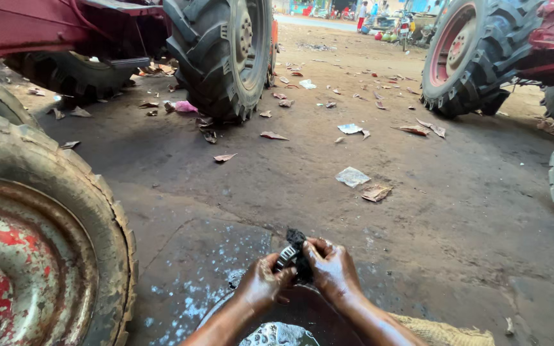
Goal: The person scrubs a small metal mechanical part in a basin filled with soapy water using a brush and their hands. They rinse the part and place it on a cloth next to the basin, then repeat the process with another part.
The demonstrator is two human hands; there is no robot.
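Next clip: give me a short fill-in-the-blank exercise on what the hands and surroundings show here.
1. Both hands, left hand and right hand, grip a small ribbed metal part together with a ____ rag.
2. The hands are held over a dark round ____ of liquid.
3. The big wheel at the left has a rusty ____ rim.

Missing words: black; basin; red
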